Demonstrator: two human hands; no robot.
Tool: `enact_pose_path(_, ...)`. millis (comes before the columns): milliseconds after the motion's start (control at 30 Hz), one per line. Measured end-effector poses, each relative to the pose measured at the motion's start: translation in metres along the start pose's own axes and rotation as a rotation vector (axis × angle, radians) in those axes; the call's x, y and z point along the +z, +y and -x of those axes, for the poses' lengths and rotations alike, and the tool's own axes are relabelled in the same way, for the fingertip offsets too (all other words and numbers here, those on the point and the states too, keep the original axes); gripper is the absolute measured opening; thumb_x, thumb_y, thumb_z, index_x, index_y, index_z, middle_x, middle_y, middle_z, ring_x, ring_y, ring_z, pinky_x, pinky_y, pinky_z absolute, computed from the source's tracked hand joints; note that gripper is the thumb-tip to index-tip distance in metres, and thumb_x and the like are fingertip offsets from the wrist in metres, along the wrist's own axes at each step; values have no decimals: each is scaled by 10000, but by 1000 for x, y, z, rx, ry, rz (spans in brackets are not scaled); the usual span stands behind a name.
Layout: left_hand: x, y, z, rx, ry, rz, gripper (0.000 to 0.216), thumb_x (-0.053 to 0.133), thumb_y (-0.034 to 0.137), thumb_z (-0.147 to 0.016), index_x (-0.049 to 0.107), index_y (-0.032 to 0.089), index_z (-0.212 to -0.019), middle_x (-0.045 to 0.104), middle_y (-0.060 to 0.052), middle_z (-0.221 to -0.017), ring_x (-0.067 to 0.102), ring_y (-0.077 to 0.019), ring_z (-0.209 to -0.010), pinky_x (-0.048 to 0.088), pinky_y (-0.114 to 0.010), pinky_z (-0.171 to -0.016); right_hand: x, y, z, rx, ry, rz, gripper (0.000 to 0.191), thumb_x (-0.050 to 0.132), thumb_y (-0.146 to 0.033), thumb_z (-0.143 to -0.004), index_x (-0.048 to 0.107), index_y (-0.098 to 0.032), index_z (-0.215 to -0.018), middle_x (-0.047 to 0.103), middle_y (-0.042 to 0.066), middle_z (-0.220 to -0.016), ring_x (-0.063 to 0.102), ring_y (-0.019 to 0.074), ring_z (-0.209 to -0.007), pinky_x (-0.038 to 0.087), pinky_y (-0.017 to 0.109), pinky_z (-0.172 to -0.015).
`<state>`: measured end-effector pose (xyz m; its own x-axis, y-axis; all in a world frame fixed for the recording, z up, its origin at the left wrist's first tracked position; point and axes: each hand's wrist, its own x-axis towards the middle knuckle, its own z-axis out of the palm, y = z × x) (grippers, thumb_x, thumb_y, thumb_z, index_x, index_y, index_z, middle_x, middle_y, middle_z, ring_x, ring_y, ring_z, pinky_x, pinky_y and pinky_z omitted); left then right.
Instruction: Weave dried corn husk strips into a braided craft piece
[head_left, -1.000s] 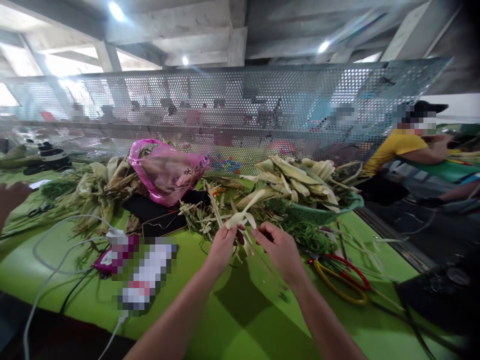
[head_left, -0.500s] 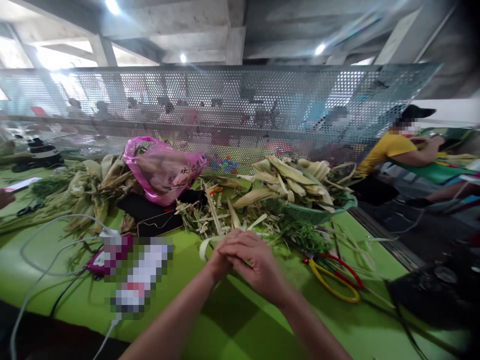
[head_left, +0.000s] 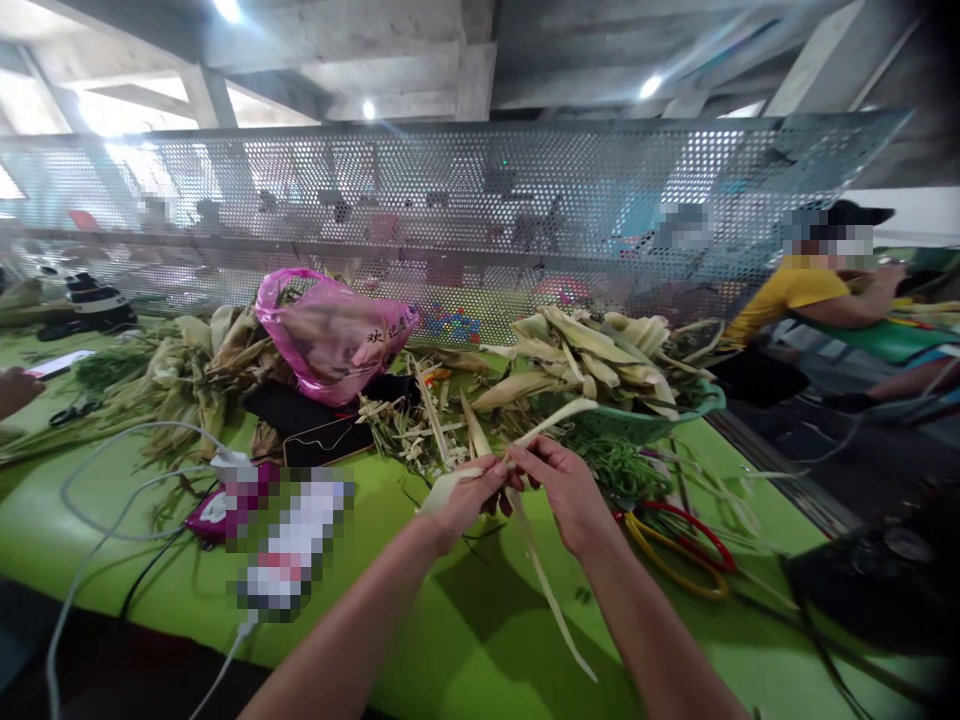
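Observation:
Pale corn husk strips [head_left: 546, 570] are pinched between my two hands above the green table [head_left: 450, 650]. My left hand [head_left: 463, 500] is closed on them, and one strip end sticks out over its back. The fingertips of my right hand [head_left: 556, 488] meet the left ones at the same spot, closed on the strips too. One long end hangs down toward the table; another points up and right. Just beyond my hands lie loose husk scraps [head_left: 401, 425]. To the right are scissors with red and yellow handles [head_left: 679, 560], partly behind my right forearm.
A green basket [head_left: 637, 425] piled with dry corn husks [head_left: 600, 350] stands back right. A pink plastic bag [head_left: 337, 335], a purple power strip [head_left: 225, 505] with cables and a blurred phone-like object [head_left: 296, 545] lie left. Behind is a perforated metal screen [head_left: 450, 190]; a person in yellow [head_left: 802, 290] sits right.
My hands were clasped over each other; now they have come apart into fingertip pinches. The husk strips, mostly hidden before, now show with one end hanging and another pointing up.

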<state>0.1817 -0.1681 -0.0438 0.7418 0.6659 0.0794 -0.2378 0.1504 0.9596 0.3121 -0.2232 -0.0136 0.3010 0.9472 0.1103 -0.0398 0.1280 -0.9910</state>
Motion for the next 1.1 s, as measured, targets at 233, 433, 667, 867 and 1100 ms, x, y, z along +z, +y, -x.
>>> enact_pose_path(233, -8, 5, -1, 49, -33, 26, 315, 604, 471, -807, 647, 160, -822, 563, -8, -673, 454, -92, -577, 344, -216, -556, 1, 5, -2, -77, 139, 118, 273, 734, -425, -703, 640, -178, -767, 600, -7, -674, 522, 140, -627, 438, 278, -638)
enact_pose_path(433, -18, 3, -10, 118, 353, 209, 260, 661, 442, -758, 654, 196, -841, 533, 35, -656, 430, -54, -537, 315, -171, -503, 11, 9, 4, -3, -29, 153, 226, 694, -376, -745, 598, -179, -797, 544, -23, -678, 478, 121, -617, 399, 248, -579)
enact_pose_path(667, -22, 9, -8, 140, 331, 348, 270, 669, 402, -755, 638, 158, -867, 623, -19, -773, 490, -58, -567, 358, -163, -518, 25, 9, 12, -55, -252, 351, 109, 656, -269, -751, 601, -178, -728, 572, -12, -665, 501, 136, -634, 399, 265, -605)
enact_pose_path(867, -19, 10, -7, 55, 299, 375, 257, 692, 368, -735, 631, 154, -864, 644, -40, -762, 576, -95, -669, 388, -170, -560, 11, 11, 5, 22, -12, 238, 267, 654, -425, -787, 512, -210, -859, 521, -41, -699, 469, 101, -511, 384, 242, -488)
enact_pose_path(1100, -22, 7, -12, 83, 334, 392, 243, 680, 351, -716, 634, 147, -839, 566, -5, -690, 450, -62, -539, 279, -183, -477, 25, 28, 3, 45, -241, 184, 214, 670, -320, -737, 493, -202, -762, 496, -47, -629, 474, 115, -540, 404, 243, -495)
